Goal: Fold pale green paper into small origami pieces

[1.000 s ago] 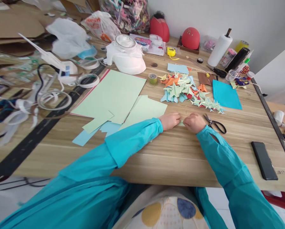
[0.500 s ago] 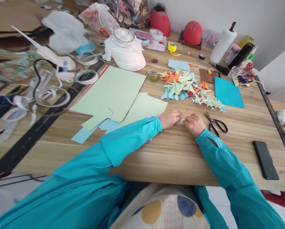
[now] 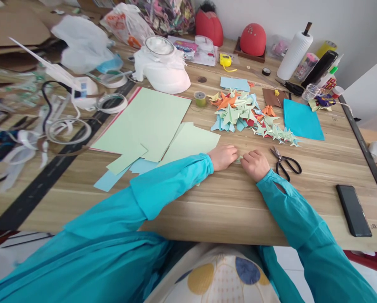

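Between my two hands is a small piece of pale green paper (image 3: 239, 160), mostly covered by the fingers. My left hand (image 3: 223, 157) is closed on its left side, low over the wooden table. On the other side my right hand (image 3: 256, 164) is closed too, its fingertips pressed down on the paper. Just right of that hand lie black-handled scissors (image 3: 286, 163), blades partly apart. Beyond the hands sits a heap of folded paper stars (image 3: 234, 112) in green, orange, blue and red. Large pale green sheets (image 3: 147, 122) lie to the left of my left hand.
A phone (image 3: 353, 210) rests at the right front. Behind are a blue square sheet (image 3: 303, 119), a thread spool (image 3: 200, 99) and a yellow tape measure (image 3: 225, 60). A glue gun (image 3: 65, 82), tape rolls (image 3: 112, 103) and plastic bags (image 3: 81, 44) clutter the left.
The camera view has shifted slightly. Both hands stay almost in the same place, still closed at the small green paper.
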Demonstrator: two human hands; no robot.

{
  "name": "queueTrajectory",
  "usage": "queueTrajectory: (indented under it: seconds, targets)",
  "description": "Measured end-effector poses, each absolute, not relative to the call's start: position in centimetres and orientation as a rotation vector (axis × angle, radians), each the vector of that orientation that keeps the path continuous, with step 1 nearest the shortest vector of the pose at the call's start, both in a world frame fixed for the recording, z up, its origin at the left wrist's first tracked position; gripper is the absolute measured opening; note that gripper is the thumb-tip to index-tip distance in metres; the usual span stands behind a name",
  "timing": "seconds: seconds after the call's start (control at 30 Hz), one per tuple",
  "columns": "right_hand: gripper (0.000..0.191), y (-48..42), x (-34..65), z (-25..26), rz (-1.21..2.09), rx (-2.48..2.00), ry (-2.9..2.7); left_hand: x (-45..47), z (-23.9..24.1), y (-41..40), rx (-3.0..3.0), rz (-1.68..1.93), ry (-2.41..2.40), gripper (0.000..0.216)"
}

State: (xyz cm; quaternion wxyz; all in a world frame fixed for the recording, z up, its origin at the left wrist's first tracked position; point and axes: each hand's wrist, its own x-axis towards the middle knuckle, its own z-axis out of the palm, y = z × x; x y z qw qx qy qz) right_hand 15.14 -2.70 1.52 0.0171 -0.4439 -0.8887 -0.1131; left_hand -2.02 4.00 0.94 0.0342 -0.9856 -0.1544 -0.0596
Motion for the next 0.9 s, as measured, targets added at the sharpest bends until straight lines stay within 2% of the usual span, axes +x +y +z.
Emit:
queueTrajectory:
  seconds: [0.3,0.53,0.73,0.9]
  targets:
    - [0.026,-4.0,14.2,0.9,-0.567,-1.281,-2.666,-2.8,-0.1,4.2,-3.018,-0.356,-0.365,0.025]
    - [0.025,-4.3,13.8,0.9,-0.589,-1.347,-2.628,-2.9,-0.3,3.5,-3.044,-0.462,-0.589,0.028]
    - [0.028,-4.2,13.6,0.7,-0.539,-1.335,-2.637,-3.4,0.0,3.3,-2.917,-0.417,-0.544,0.031]
    - [0.029,-4.2,13.6,0.6,-0.482,-1.351,-2.635,-2.5,1.5,2.3,-2.872,-0.196,-0.403,0.027]
